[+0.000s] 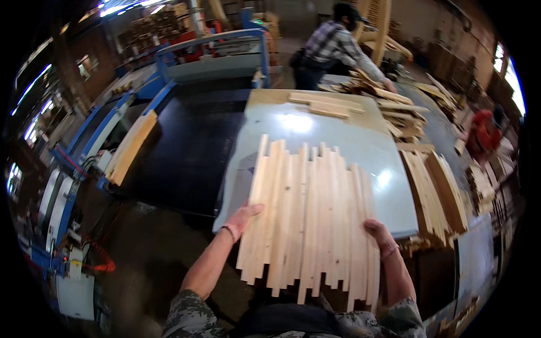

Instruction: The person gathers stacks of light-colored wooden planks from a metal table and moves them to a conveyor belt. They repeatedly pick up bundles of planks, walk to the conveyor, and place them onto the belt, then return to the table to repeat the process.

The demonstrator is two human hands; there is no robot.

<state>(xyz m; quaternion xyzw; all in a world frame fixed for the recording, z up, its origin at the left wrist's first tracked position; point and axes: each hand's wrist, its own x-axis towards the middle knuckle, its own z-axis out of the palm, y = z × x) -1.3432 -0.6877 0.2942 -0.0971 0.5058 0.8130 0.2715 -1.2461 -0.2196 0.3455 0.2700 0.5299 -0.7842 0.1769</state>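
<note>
A wide row of pale wooden strips lies side by side in front of me, their ends uneven at both the near and far sides. My left hand, in what looks like a pinkish glove, grips the row's left edge with the thumb on top. At the right edge, my right hand is closed against the outermost strips, its fingertips partly hidden. The far part of the row rests over a light grey smooth tabletop, while its near ends stick out past the table's front edge toward my body.
Several loose strips lie at the table's far end. To the left is a blue-framed machine with a dark flat bed and a board along its side. Stacked strips stand right. A person in plaid reaches over a wood pile; another, in red, is farther right.
</note>
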